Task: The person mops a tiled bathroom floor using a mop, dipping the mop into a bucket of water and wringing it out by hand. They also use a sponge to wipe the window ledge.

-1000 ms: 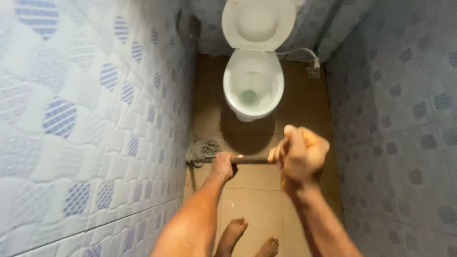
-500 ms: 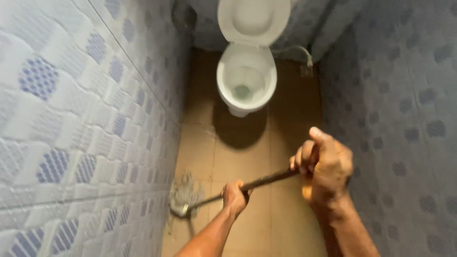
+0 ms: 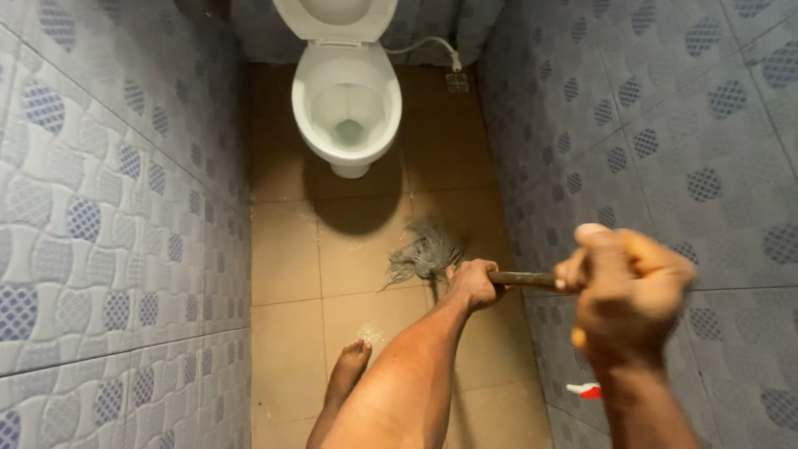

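Narrow stall: tiled walls close on both sides, brown tile floor [image 3: 287, 249] open between bare foot [image 3: 349, 366] and toilet [image 3: 347, 104]. One mop [image 3: 428, 252], grey head on floor just below toilet. Left hand [image 3: 472, 283] wraps handle low, right hand [image 3: 628, 291] fisted round upper handle. One red-white object [image 3: 586, 389] by right wall.

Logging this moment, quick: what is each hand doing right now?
Left hand: closed on the mop handle.
Right hand: closed on the same handle, higher up.
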